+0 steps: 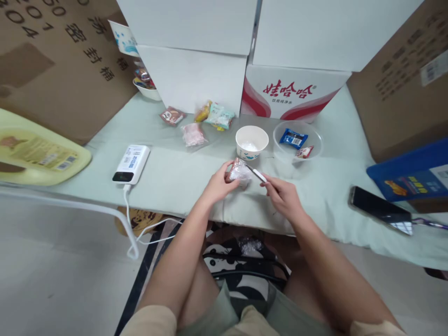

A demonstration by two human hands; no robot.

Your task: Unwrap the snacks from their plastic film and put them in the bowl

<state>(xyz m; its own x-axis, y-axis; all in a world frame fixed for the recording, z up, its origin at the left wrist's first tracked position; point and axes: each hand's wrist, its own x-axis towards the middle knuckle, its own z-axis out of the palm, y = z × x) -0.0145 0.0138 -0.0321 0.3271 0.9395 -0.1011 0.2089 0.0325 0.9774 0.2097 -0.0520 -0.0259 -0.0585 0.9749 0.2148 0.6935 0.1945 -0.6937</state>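
My left hand (220, 183) is closed around a small snack in a clear wrapper (238, 171), held just above the pale green table cover (175, 172). My right hand (282, 196) pinches a thin white-handled tool (256, 174), perhaps a small knife, whose tip touches the wrapper. Just behind the hands stands a white paper bowl (252, 142) with something white inside. To its right a clear plastic bowl (297, 142) holds a blue packet and a red-and-white packet.
Several wrapped snacks (205, 122) lie at the back by white boxes (196, 74). A white power bank (132, 163) with a cable sits left, a phone (380, 210) and blue box (413, 175) right. Cardboard boxes flank both sides; a yellow jug (35, 154) lies far left.
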